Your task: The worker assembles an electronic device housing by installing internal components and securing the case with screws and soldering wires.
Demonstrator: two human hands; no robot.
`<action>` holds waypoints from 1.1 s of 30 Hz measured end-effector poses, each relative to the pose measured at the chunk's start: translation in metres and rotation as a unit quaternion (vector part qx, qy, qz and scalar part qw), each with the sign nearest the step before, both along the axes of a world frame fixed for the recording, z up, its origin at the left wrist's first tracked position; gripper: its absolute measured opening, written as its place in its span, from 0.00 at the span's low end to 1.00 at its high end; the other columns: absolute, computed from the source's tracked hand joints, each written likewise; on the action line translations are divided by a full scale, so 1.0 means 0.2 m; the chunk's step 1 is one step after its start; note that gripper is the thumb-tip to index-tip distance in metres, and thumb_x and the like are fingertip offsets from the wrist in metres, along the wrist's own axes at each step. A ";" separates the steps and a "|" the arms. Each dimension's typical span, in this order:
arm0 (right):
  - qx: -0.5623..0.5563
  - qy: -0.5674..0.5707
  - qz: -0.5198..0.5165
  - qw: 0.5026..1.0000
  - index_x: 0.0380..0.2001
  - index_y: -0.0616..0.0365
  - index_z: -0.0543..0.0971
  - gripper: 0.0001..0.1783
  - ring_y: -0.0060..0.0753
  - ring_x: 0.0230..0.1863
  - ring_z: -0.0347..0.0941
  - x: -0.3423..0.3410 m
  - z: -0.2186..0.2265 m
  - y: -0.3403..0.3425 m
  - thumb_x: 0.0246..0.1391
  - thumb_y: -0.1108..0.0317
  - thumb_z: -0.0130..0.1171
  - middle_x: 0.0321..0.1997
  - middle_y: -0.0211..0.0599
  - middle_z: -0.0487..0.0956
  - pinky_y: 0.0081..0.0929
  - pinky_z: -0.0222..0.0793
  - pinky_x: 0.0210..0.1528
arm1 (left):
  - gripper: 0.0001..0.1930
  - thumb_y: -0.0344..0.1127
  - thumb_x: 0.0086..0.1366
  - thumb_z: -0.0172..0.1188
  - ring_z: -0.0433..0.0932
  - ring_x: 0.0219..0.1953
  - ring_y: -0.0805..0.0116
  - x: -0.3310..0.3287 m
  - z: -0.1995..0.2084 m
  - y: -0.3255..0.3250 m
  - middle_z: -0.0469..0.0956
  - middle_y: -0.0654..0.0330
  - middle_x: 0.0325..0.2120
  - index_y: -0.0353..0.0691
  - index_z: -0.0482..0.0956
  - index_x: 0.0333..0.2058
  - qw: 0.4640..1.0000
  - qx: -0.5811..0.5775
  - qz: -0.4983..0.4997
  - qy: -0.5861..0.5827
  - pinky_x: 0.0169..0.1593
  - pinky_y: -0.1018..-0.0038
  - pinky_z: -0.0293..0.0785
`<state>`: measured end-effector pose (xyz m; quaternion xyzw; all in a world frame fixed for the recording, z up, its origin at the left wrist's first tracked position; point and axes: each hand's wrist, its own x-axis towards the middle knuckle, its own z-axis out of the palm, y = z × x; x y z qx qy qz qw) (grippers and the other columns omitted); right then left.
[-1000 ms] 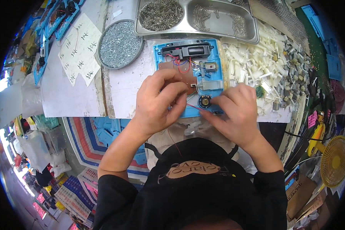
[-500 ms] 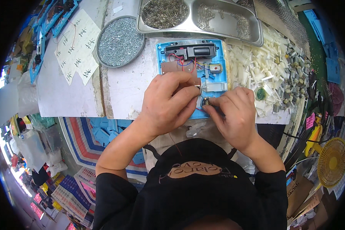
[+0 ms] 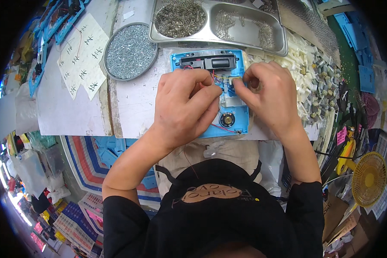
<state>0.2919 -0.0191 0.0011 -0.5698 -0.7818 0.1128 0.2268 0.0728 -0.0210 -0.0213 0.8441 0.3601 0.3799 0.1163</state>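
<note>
A blue plastic casing (image 3: pixel 244 118) lies on the worktable in front of me, with a black part (image 3: pixel 220 63) along its far end. Inside it sit a round black speaker (image 3: pixel 227 120), a pale plastic piece (image 3: pixel 233 102) and thin coloured wires (image 3: pixel 218 78). My left hand (image 3: pixel 185 105) is over the casing's left half, thumb and forefinger pinched together. What lies between them is hidden. Bent over the right edge, my right hand (image 3: pixel 273 92) has its thumb and forefinger closed by a small block near the wires. Whether it grips that block cannot be made out.
A round tray (image 3: pixel 130 51) of small screws stands far left of the casing. Beyond is a metal tray (image 3: pixel 249 45) with springs. White plastic pieces (image 3: pixel 303 71) are heaped at the right. Marked paper (image 3: pixel 82 56) lies left, and a yellow fan (image 3: pixel 369 178) stands right.
My right hand has moved from the speaker farther up the casing, and the speaker is now uncovered. My left hand has shifted slightly, still pinched. The whole view has shifted a little.
</note>
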 end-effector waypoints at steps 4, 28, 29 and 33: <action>-0.026 -0.060 0.018 0.998 0.19 0.58 0.79 0.15 0.47 0.30 0.78 -0.02 0.04 0.03 0.47 0.58 0.69 0.22 0.41 0.80 0.45 0.68 0.35 | 0.14 0.28 0.48 0.71 0.75 0.37 0.64 0.03 0.02 0.04 0.76 0.63 0.38 0.44 0.85 0.37 1.000 0.009 -0.013 0.023 0.43 0.66 0.65; -0.065 -0.280 0.087 0.954 0.26 0.57 0.83 0.09 0.43 0.35 0.76 -0.08 0.18 -0.02 0.44 0.64 0.61 0.28 0.42 0.80 0.44 0.68 0.39 | 0.13 0.34 0.48 0.69 0.73 0.46 0.57 0.13 0.08 0.13 0.75 0.58 0.43 0.43 0.83 0.34 0.995 -0.014 -0.043 0.094 0.54 0.57 0.61; -0.119 -0.260 0.094 0.954 0.27 0.58 0.83 0.10 0.45 0.35 0.77 0.01 0.24 0.03 0.45 0.64 0.62 0.29 0.44 0.81 0.45 0.71 0.40 | 0.13 0.33 0.48 0.70 0.73 0.45 0.57 0.13 0.08 0.15 0.75 0.58 0.43 0.43 0.83 0.35 0.994 -0.026 -0.050 0.090 0.53 0.58 0.61; -0.202 -0.110 -0.207 0.951 0.38 0.58 0.86 0.18 0.48 0.41 0.83 0.75 0.35 0.55 0.53 0.55 0.64 0.38 0.46 0.86 0.40 0.78 0.43 | 0.18 0.29 0.46 0.73 0.73 0.42 0.54 0.08 0.09 0.21 0.74 0.56 0.41 0.42 0.80 0.37 0.990 -0.065 -0.073 0.103 0.48 0.58 0.66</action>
